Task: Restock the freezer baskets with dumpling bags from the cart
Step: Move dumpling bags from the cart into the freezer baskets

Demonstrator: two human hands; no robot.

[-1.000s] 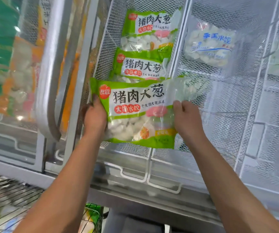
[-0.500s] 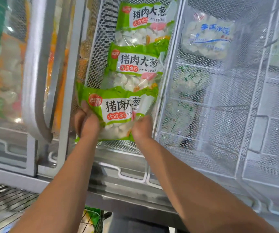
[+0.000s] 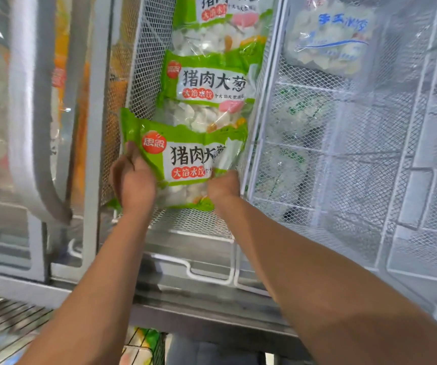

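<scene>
Basket's mesh walls (image 3: 138,83) hem the two-handed bag (image 3: 186,159).

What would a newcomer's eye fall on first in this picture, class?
First, the green bag at centre, gripped by the left hand and right hand. Next, two matching bags lined up behind it in the mesh basket. A pale bag lies upper right.

Single head view: close above freezer basket (image 3: 143,83), facing forward-down along both forearms; cart (image 3: 7,322) at lower left
</scene>
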